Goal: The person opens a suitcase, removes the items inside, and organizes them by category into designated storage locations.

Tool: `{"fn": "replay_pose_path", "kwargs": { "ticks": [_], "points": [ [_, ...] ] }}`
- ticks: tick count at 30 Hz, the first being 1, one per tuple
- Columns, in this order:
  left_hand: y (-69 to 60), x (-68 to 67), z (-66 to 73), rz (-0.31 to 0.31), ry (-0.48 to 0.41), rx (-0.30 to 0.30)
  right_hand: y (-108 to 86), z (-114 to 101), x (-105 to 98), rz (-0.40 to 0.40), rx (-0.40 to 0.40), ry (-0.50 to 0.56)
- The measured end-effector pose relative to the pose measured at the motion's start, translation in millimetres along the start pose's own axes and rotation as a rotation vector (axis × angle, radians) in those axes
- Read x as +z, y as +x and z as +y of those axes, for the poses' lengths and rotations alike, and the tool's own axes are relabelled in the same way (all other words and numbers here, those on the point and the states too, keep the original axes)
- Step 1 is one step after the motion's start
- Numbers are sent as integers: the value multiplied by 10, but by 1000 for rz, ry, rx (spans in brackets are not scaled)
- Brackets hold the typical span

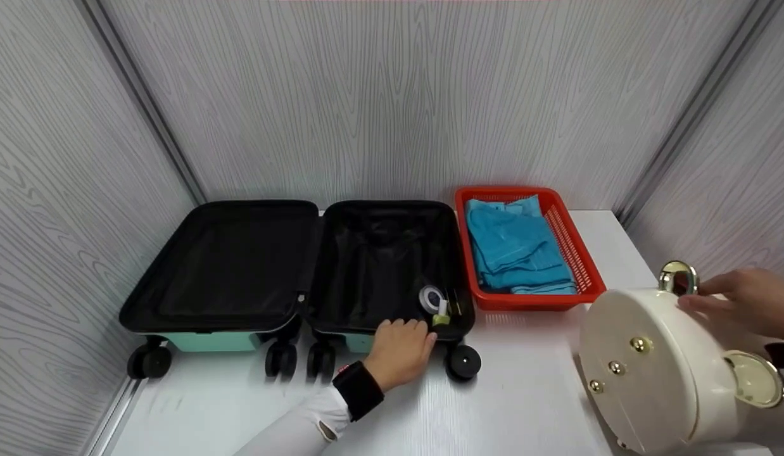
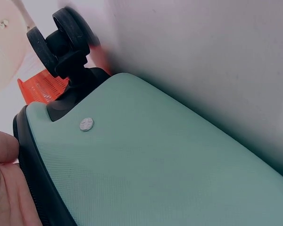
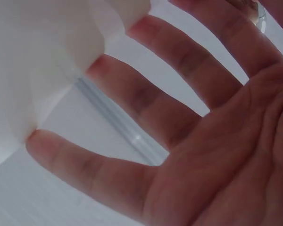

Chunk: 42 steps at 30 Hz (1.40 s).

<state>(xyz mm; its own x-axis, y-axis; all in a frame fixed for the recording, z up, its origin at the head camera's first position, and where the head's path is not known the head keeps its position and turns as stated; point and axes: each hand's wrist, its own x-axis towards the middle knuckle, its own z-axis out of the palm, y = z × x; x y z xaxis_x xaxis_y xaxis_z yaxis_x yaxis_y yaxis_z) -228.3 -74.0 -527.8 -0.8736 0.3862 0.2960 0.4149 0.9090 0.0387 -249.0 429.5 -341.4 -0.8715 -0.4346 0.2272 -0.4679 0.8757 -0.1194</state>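
Observation:
An open suitcase (image 1: 392, 266) with black lining and a mint-green shell (image 2: 151, 155) lies flat. My left hand (image 1: 399, 351) grips the front rim of its right half, fingers curled over the edge. Just inside that rim are a round white container (image 1: 430, 298), a small green bottle with a white cap (image 1: 440, 318) and a thin yellowish item (image 1: 454, 303). A cream handbag (image 1: 645, 373) leans tilted at the right, its gold-studded base facing left. My right hand (image 1: 746, 301) touches it near a gold ring; the right wrist view shows spread, fairly straight fingers (image 3: 141, 94).
A red plastic basket (image 1: 525, 303) holding folded blue cloths (image 1: 518, 247) stands right of the suitcase. Black wheels (image 1: 463, 362) stick out from the suitcase's front side. Pale wood-grain walls (image 1: 392, 95) enclose the white tabletop (image 1: 512, 392) on the left, back and right.

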Motion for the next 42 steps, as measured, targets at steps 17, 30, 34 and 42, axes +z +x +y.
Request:
{"fn": "replay_pose_path", "kwargs": {
  "ticks": [17,30,34,42],
  "points": [
    [143,-214,81,-141,-168,-146,527,-1136,163,-99,-169,49],
    [446,-653,890,-239,-682,314,620,-1386,216,-86,-128,63],
    [423,-640,984,-239,-693,335,579,-1392,214,-71,-191,68],
    [402,-697,1191,-230,-714,315,548,-1290,171,-39,-382,115]
  ]
}}
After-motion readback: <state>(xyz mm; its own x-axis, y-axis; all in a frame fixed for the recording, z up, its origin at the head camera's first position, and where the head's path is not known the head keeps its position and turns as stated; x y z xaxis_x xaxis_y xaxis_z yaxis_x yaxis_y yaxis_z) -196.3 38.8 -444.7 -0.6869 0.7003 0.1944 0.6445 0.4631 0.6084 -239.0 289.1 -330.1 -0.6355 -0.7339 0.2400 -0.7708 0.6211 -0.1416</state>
